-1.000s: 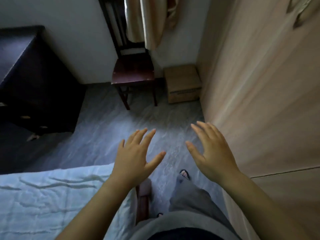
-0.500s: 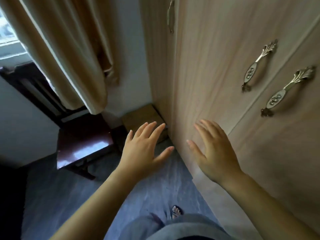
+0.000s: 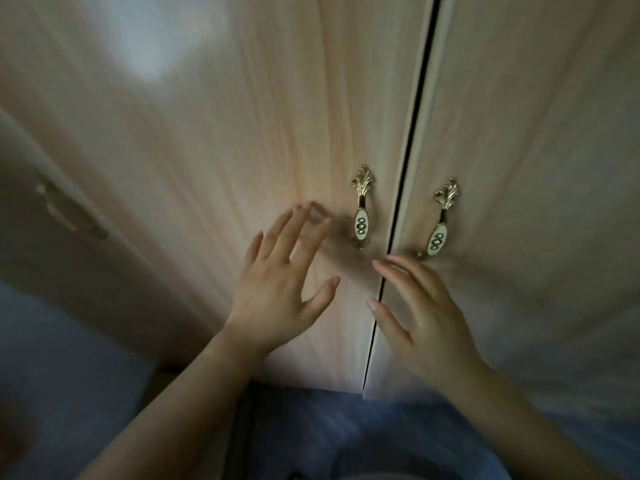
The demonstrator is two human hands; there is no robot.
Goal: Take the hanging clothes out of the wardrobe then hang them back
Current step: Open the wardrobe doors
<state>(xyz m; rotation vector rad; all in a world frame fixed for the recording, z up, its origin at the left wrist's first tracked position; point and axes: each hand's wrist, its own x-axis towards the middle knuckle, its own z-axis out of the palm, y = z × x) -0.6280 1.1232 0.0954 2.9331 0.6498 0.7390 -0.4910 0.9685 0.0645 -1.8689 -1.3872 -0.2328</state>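
Note:
A light wooden wardrobe (image 3: 214,140) fills the view, its two doors closed with a dark gap between them. Each door carries an ornate gold and white handle: the left handle (image 3: 362,211) and the right handle (image 3: 440,226). My left hand (image 3: 280,282) is spread with straight fingers in front of the left door, just left of and below its handle. My right hand (image 3: 420,313) is spread too, its fingertips below the right handle and across the door gap. Neither hand holds anything. No clothes are visible.
Another wardrobe door with a blurred handle (image 3: 65,213) stands at the far left. The grey-blue floor (image 3: 69,358) shows below the doors, and my grey trouser legs (image 3: 329,434) are at the bottom.
The view has swung right from the floor, chair and curtain to face the wardrobe doors. Both hands have stayed spread and now hover close to the two handles.

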